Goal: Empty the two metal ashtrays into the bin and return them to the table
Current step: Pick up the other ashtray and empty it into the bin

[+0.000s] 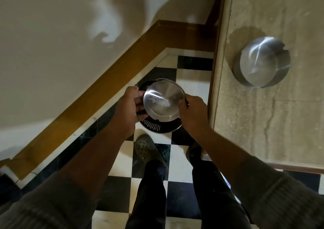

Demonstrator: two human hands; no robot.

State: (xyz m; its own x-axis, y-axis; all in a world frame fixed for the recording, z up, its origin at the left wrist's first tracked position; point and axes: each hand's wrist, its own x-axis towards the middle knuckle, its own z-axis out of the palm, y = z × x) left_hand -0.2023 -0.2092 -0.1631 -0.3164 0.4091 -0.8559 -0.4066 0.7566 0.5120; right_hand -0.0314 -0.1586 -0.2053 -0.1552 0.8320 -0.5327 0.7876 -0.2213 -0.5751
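I hold one round metal ashtray (162, 100) over the black perforated bin (157, 126) on the floor. My left hand (128, 105) grips its left rim and my right hand (192, 111) grips its right rim. A little pale ash clings to its inner surface. The second metal ashtray (261, 62) stands on the stone table (263, 123) at the right, with nobody touching it.
The bin stands on a black-and-white checkered floor (191, 84) in a corner, between a wooden skirting board (105, 86) at the left and the table's edge at the right. My feet in clogs (145, 148) are just in front of the bin.
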